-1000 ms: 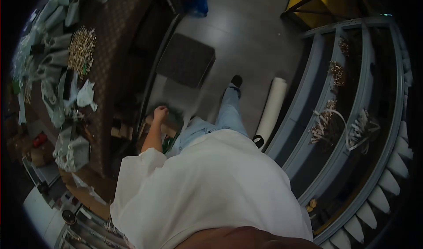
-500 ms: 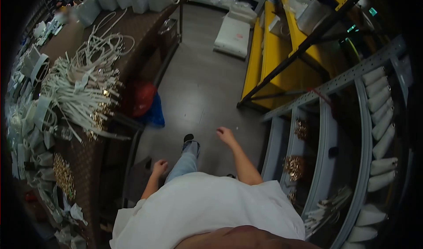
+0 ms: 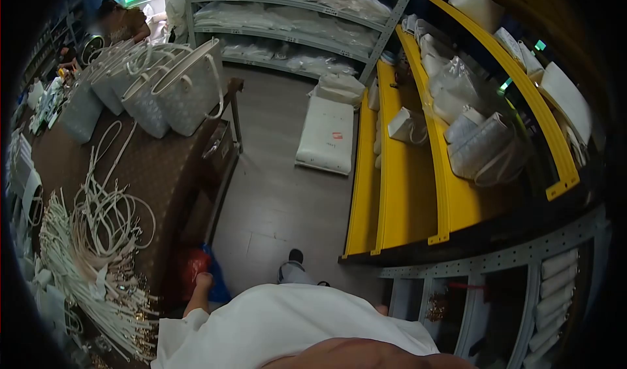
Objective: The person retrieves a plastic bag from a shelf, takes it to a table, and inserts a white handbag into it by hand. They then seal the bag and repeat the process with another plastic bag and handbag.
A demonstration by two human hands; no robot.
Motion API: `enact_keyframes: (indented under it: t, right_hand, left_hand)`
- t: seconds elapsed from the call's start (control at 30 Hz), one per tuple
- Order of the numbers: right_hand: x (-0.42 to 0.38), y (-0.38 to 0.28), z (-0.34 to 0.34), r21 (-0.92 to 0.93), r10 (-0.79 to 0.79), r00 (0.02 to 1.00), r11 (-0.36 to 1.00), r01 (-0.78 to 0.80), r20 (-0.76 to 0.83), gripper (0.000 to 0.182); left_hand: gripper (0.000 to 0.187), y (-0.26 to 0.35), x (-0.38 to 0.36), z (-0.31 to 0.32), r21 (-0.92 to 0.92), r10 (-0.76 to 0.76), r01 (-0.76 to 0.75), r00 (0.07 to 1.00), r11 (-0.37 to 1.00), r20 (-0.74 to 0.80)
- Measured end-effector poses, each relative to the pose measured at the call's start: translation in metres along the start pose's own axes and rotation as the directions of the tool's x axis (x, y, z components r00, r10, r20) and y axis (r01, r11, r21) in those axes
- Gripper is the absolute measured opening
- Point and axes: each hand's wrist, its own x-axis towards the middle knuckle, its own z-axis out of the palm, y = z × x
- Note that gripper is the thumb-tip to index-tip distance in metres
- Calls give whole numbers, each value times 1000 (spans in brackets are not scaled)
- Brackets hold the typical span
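My left hand (image 3: pixel 204 280) hangs low beside the table, in front of a red bag (image 3: pixel 192 264) and a blue bag (image 3: pixel 217 279). Its fingers do not show clearly, and I cannot make out anything in it. Of my right arm only a bit of skin shows at the shirt's right edge; the right hand itself is out of sight. On the brown patterned table (image 3: pixel 171 157) at my left lies a heap of pale straps (image 3: pixel 91 271) with gold-coloured metal ends. Several light grey handbags (image 3: pixel 189 95) stand farther along it.
Yellow shelving (image 3: pixel 450 202) holding bags runs along the right, with a grey metal rack (image 3: pixel 509 261) nearer me. Ahead, a white flat package (image 3: pixel 326 134) lies on the floor before grey shelves (image 3: pixel 287 32) of wrapped goods. Another person (image 3: pixel 124 24) is at the far left.
I have moved forward along the aisle; the handbags, yellow shelves and floor package are nearer. My right hand has gone out of sight, and my left is now by the red bag.
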Motion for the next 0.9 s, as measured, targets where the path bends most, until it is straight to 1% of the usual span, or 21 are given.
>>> enact_keyframes:
  t: [0.03,0.1,0.13,0.17,0.2,0.23,0.3,0.33,0.37,0.4,0.43,0.47,0.5,0.57,0.6,0.67,0.7,0.77,0.83,0.87,0.9]
  right_hand:
    - [34,-10,-23,81,45,999,996,-45,4,20]
    - [91,-13,-57,222,132,990,965,-138,39,21]
    - [103,-16,-72,286,177,981,939,-193,80,22]
    - [143,-21,-102,355,213,974,907,-228,83,22]
    - [181,-31,-120,430,245,965,864,-263,99,23]
    - [211,-55,-120,514,265,954,804,-299,141,23]
    - [250,-94,-125,636,308,919,664,-393,246,24]
    - [262,-123,-153,679,332,895,586,-442,296,25]
    - [307,-119,-217,147,-47,992,989,29,120,26]
    - [332,-164,-299,508,140,978,838,-199,152,27]
    - [403,-175,-305,632,213,977,753,-182,27,26]
    - [441,-199,-353,688,91,991,725,4,-103,17]
    - [455,-236,-419,698,77,984,714,57,-160,16]
    - [515,-280,-482,750,-17,964,625,216,-264,19]
    - [544,-302,-506,764,-12,965,609,214,-261,19]
    - [579,-330,-536,736,-96,910,557,385,-403,20]
    - [589,-341,-542,723,-92,904,570,391,-416,19]
    - [617,-347,-529,728,-110,948,615,302,-300,19]
    - [629,-328,-512,630,-236,966,735,251,-110,23]
    - [628,-314,-509,516,-239,971,833,202,4,29]
    - [635,-290,-488,377,-265,964,895,238,20,32]
  left_hand:
    - [21,34,27,8,104,85,-86,996,991,16]
    - [23,90,67,37,297,222,-236,972,925,79]
    - [22,111,79,54,86,154,-162,983,983,97]
    - [21,159,101,73,-146,122,-105,986,984,111]
    - [21,200,109,96,-204,109,-82,986,976,125]
    - [22,242,97,102,-237,84,-51,988,970,133]
    - [20,321,79,114,-66,243,-234,937,970,251]
    - [20,337,99,126,74,436,-472,856,879,277]
    - [21,354,118,139,193,600,-675,727,712,333]
    - [21,374,127,145,189,597,-674,727,714,340]
    - [22,397,134,151,177,555,-655,730,735,399]
    - [24,423,146,156,167,514,-636,728,753,453]
    - [24,442,162,158,165,519,-638,728,752,449]
    - [24,467,209,156,203,525,-781,563,590,638]
    - [25,494,234,154,296,408,-736,610,609,679]
    - [26,568,249,134,326,394,-670,689,667,608]
    - [26,595,280,132,303,460,-724,647,620,608]
    - [24,653,336,128,366,573,-771,634,521,519]
    - [22,711,375,116,288,656,-746,665,600,358]
    - [22,735,393,112,285,652,-750,660,597,373]
    - [21,758,410,107,182,575,-652,744,736,342]
